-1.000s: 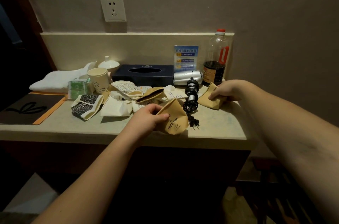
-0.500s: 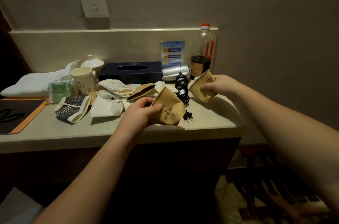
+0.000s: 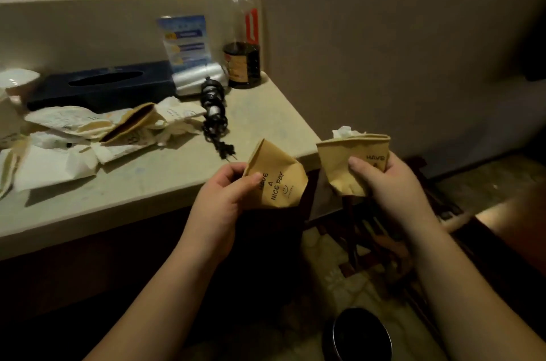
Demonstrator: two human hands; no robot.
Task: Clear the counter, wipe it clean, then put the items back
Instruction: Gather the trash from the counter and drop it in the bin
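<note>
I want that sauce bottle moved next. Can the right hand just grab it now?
Probably not yet. The right hand already grips a crushed paper cup off the counter edge; the bottle stands unblocked in the back corner.

Dark round bin (image 3: 359, 335), perhaps a wastebasket, on the patterned floor (image 3: 331, 254) beside a dark wooden frame (image 3: 419, 242).

The left hand (image 3: 220, 201) grips a crumpled brown paper cup (image 3: 276, 183), the right hand (image 3: 381, 180) another cup (image 3: 345, 162), both off the counter's (image 3: 133, 183) edge.
</note>
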